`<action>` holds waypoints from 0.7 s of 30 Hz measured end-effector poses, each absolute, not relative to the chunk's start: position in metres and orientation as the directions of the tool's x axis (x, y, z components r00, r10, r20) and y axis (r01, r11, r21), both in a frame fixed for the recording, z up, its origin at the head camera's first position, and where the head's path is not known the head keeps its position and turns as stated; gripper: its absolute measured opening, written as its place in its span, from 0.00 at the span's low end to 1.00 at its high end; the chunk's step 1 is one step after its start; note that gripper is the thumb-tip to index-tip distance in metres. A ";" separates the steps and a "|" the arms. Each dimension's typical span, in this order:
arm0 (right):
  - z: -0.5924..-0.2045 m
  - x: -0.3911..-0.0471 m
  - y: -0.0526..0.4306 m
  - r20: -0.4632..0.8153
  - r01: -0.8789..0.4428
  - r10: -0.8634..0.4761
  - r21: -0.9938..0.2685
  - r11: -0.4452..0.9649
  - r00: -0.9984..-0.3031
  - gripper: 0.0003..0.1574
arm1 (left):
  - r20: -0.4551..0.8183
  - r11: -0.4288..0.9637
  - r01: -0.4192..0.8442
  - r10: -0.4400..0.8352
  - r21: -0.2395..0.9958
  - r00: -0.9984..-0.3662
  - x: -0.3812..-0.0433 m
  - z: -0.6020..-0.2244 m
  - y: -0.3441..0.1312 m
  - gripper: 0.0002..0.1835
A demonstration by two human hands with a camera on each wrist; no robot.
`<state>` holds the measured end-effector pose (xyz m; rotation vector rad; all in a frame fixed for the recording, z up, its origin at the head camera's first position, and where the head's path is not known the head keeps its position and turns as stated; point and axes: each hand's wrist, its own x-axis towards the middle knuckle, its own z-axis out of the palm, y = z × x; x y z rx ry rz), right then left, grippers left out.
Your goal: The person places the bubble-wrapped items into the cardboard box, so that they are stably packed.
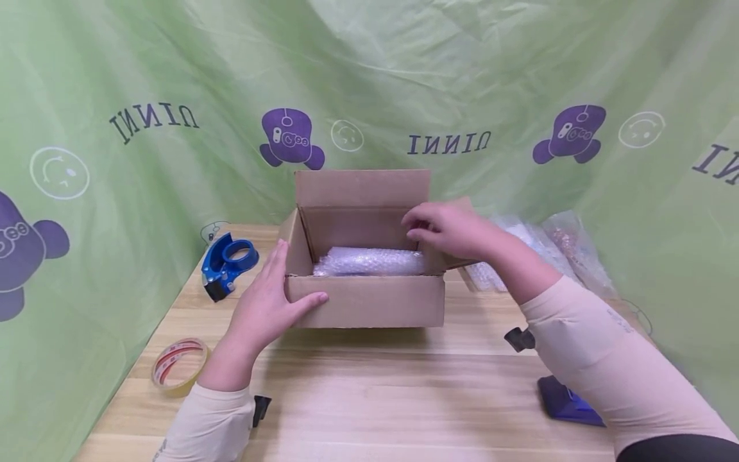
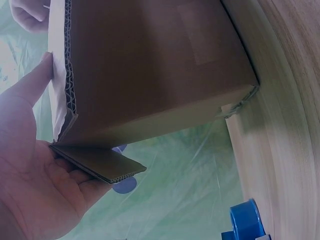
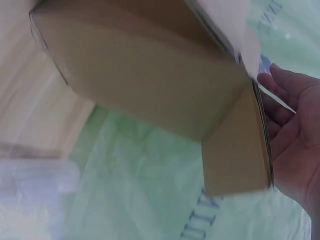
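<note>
A cardboard box (image 1: 358,192) stands with its top flaps spread, the back flap upright. Inside it lies a bundle of bubble wrap (image 1: 372,262); whatever it wraps is hidden. At the box's left front corner my left hand (image 1: 268,305) has straight fingers along the left flap (image 2: 100,162) and its thumb across the front flap (image 1: 369,303). My right hand (image 1: 447,224) is over the right side, its loosely bent fingers reaching above the opening. From the right wrist, that hand lies against the right flap (image 3: 235,150), grasping nothing visible.
A blue tape dispenser (image 1: 228,263) sits left of the box, and a roll of clear tape (image 1: 181,369) lies nearer. Plastic and bubble-wrap packages (image 1: 548,247) lie at the back right. Something dark blue (image 1: 568,404) is beside my right forearm. A green printed curtain (image 1: 369,77) surrounds the table.
</note>
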<state>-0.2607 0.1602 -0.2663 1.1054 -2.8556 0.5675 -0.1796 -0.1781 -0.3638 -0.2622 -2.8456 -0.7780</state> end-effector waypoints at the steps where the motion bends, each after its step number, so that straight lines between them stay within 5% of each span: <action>1: -0.263 -0.261 0.166 0.170 -0.641 -0.625 -0.339 0.689 -0.762 0.15 | 0.217 0.847 0.216 0.122 0.485 -0.968 -0.179 -0.364 -0.178 0.67; 13: -0.242 -0.260 0.239 0.325 -0.415 -0.276 -0.521 0.746 -0.905 0.30 | 0.207 0.847 0.213 0.125 0.487 -0.970 -0.179 -0.364 -0.178 0.67; 21: -0.277 -0.271 0.279 0.185 -0.162 -0.060 -0.607 0.778 -0.981 0.44 | 0.210 0.848 0.214 0.125 0.485 -0.970 -0.179 -0.364 -0.178 0.67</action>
